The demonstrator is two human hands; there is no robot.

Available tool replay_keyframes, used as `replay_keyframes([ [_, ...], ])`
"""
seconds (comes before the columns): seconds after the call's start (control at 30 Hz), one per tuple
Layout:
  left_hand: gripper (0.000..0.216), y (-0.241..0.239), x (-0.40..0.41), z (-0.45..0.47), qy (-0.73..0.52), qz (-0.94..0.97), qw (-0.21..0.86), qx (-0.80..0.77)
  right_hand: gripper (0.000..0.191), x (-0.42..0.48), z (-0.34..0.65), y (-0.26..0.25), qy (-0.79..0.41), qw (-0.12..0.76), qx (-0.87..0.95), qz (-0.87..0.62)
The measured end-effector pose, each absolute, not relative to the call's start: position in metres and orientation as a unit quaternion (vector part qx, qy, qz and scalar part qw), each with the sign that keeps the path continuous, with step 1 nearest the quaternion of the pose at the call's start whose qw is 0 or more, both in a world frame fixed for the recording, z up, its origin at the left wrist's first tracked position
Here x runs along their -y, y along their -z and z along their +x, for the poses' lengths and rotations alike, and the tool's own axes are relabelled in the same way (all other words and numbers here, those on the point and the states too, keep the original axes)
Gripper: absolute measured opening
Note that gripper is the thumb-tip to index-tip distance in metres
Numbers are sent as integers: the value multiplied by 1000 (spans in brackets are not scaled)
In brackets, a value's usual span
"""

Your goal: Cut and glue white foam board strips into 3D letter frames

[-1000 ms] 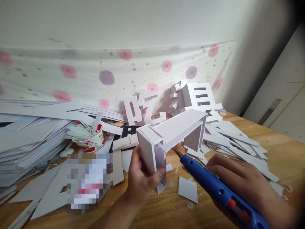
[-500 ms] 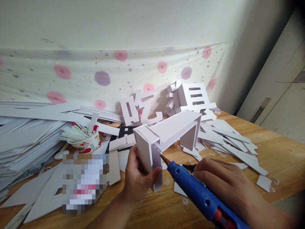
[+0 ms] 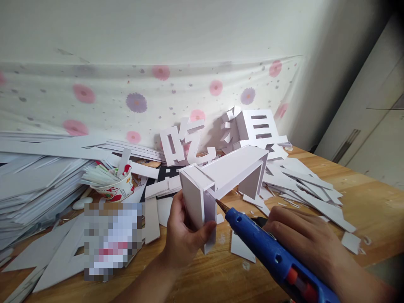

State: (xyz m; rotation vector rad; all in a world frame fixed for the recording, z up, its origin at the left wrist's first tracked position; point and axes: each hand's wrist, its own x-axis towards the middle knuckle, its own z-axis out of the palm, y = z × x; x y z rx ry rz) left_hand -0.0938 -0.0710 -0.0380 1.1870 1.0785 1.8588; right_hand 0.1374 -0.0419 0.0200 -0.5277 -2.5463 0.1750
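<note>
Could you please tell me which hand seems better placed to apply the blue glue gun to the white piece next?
Probably the right hand: it holds the blue glue gun, with the tip close to the white piece. The left hand is occupied supporting that piece.

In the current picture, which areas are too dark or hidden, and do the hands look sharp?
Head view, throughout: the upper right corner is black; pixel blocks hide a patch left of the left hand; the wall darkens toward the right; the left hand, right hand and blue glue gun look reasonably sharp.
</note>
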Motion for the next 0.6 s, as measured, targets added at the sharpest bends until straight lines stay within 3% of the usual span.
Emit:
replay_keyframes([
  [0.6,71,38,71,-94,-721,450,325,-414,23,39,138,-17,-4,253,941,-225],
])
